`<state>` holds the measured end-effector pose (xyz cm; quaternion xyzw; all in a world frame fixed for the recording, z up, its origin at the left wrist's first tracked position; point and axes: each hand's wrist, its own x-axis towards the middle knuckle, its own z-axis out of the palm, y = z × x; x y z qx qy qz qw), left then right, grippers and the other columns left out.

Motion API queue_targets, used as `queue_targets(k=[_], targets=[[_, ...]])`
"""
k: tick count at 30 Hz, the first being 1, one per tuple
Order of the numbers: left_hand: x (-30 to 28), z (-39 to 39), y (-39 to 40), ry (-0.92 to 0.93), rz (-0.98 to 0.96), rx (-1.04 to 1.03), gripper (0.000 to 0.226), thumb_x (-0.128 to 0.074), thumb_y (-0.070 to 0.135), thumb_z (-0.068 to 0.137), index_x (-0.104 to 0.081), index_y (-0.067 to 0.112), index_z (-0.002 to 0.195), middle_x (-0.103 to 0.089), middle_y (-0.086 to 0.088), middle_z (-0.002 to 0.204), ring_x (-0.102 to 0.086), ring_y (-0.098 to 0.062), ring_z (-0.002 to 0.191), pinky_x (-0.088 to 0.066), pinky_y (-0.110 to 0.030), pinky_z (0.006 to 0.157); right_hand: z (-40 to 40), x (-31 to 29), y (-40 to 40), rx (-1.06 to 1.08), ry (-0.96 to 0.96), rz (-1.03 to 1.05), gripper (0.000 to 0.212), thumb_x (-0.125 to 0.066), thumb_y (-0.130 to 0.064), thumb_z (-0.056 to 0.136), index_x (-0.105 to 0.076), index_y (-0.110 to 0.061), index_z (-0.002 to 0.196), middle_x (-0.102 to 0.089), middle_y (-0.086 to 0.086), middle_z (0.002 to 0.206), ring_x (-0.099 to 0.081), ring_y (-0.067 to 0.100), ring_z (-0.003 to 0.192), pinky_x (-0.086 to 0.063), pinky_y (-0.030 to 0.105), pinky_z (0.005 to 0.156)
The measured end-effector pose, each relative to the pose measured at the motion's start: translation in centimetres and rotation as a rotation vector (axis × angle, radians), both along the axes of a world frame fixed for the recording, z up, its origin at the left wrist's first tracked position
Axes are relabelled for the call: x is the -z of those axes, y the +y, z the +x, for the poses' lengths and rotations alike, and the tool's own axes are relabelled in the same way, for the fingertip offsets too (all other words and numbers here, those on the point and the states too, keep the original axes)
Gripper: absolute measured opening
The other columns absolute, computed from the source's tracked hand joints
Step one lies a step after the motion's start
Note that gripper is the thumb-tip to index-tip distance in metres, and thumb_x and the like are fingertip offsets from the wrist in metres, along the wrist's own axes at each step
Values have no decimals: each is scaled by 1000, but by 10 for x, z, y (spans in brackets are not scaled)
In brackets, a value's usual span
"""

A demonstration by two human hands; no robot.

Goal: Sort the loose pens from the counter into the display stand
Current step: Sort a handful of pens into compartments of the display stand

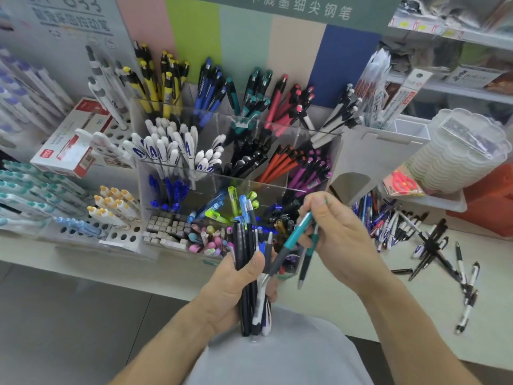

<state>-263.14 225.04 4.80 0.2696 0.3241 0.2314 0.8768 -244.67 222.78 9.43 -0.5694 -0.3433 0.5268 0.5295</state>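
Observation:
My left hand (236, 290) grips an upright bundle of dark and white pens (251, 273) in front of the clear acrylic display stand (244, 179). My right hand (336, 232) pinches two teal pens (291, 243) that slant down to the left, close to the bundle. The stand's compartments hold pens sorted by colour: yellow, blue, teal, red, white, black, orange, purple. Loose pens (433, 245) lie scattered on the white counter to the right of my right hand.
A white rack with round holes (122, 237) and light blue pens stands at the left, with a red and white box (72, 140) behind it. At the right stand a stack of clear plastic containers (460, 151) and a pack of red scissors (402, 183).

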Motion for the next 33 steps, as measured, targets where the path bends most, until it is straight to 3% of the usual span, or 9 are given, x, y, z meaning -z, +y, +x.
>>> queue_targets(k=[2,5,8,13,17,21,26,31,33], targets=[[1,0,-1,50,51,28,86,-96,50,50,-62,-4,107,-53,-10,62,-50,-21,51,-48,-30,54,-12,1,-1,-6,27,-4,34,-43,-44,102,-63,-25,82,-52,6,78,-49,19,68,-45,31,63],[-9,2,1,98,133,89,37,-89,22,61,-74,11,94,-71,-13,77,-61,-18,54,-50,-26,52,-26,-3,-1,-4,140,21,40,-41,-41,104,-66,-32,74,-60,0,80,-54,18,72,-45,36,65],[-14,1,7,115,209,111,43,-81,12,69,-71,6,110,-74,-22,104,-71,-16,69,-53,-22,58,-31,-1,-1,48,152,49,40,-38,-36,106,-64,-30,75,-58,-2,77,-52,18,72,-45,36,64],[-22,-7,18,55,257,128,46,-80,18,66,-68,5,108,-74,-15,93,-70,-15,65,-54,-21,58,-7,-10,5,-155,-464,21,30,-49,-55,96,-59,-26,93,-53,-8,72,-48,11,65,-43,33,61],[-27,-10,18,-11,216,136,28,-78,16,69,-73,11,96,-70,-19,88,-66,-18,60,-53,-25,56,16,-47,20,-389,-389,7,26,-63,-36,89,-62,-10,93,-64,8,69,-62,22,55,-53,35,54],[-25,-10,23,10,88,-32,43,-81,19,65,-56,4,96,-53,-9,66,-52,-19,53,-48,-27,51,39,-89,46,-203,-563,251,13,-62,-25,94,-62,-12,94,-71,9,75,-71,26,62,-60,30,59],[-24,-11,19,1,63,-70,46,-81,20,68,-55,6,103,-47,-10,74,-51,-19,57,-47,-28,54,32,-114,104,132,-758,672,10,-59,-21,103,-54,-13,103,-68,0,82,-72,20,69,-59,27,60],[-26,-11,19,33,51,-73,41,-81,21,71,-55,3,97,-47,-11,70,-51,-20,57,-48,-29,55,7,-106,161,-51,-1184,637,29,-62,-27,99,-61,1,106,-59,1,96,-56,13,80,-44,11,76],[-27,-13,21,63,44,-90,34,-78,18,75,-56,1,95,-50,-11,66,-52,-20,56,-49,-28,55,2,-97,174,-182,-1344,535,27,-62,-28,100,-62,-3,107,-57,3,100,-51,16,90,-42,18,82]])
